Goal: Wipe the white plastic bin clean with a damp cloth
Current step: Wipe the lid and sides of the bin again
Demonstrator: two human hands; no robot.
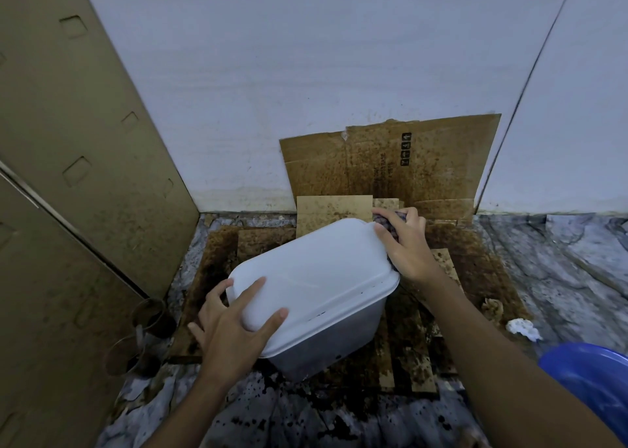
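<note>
white plastic bin: frame centre, on stained cardboard. broad closed face up, interior hidden. long axis runs lower left to upper right. left hand flat, fingers spread over the near corner. right hand clutches dark cloth, mostly covered, at the far edge. blue basin: lower right, cut off, contents unclear.

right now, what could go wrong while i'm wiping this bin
The white plastic bin lies on stained cardboard, steadied only by the left hand with flat fingers. A hard push from the right hand and its cloth might slide it. Wiped sides could also pick up fresh grime from that cardboard.
</note>
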